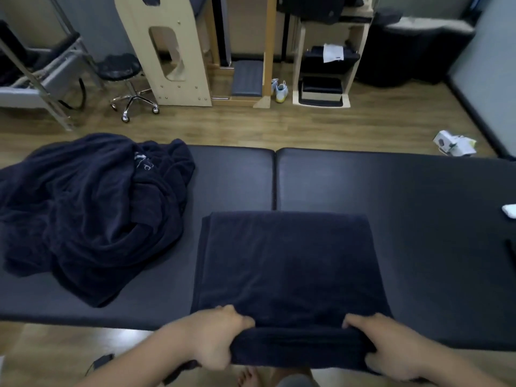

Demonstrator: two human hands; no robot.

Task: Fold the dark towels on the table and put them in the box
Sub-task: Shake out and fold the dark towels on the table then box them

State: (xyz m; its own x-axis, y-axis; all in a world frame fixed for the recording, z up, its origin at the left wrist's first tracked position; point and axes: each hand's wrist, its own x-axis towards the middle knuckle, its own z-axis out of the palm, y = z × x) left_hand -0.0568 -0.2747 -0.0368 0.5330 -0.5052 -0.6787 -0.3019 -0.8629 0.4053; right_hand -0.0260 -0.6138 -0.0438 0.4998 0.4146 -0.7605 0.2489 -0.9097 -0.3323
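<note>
Hands at the near hem of a part-folded dark towel [284,263], set for the next fold.
Left hand [220,336] and right hand [382,347] each curl round the hem where it overhangs the front rim, forearms reaching in side by side; gripping both ends probably keeps the edge square when lifted. The towel lies flat on the desk [405,205]; a heap of unfolded towels [92,213] sits at left. No box can be made out.

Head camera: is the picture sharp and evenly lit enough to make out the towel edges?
Head view: soft all over, no hard shadows; wide-angle distortion bows the table edges; the folded towel barely separates from the dark table; the left hand and right hand gripping its near edge read clearly.
</note>
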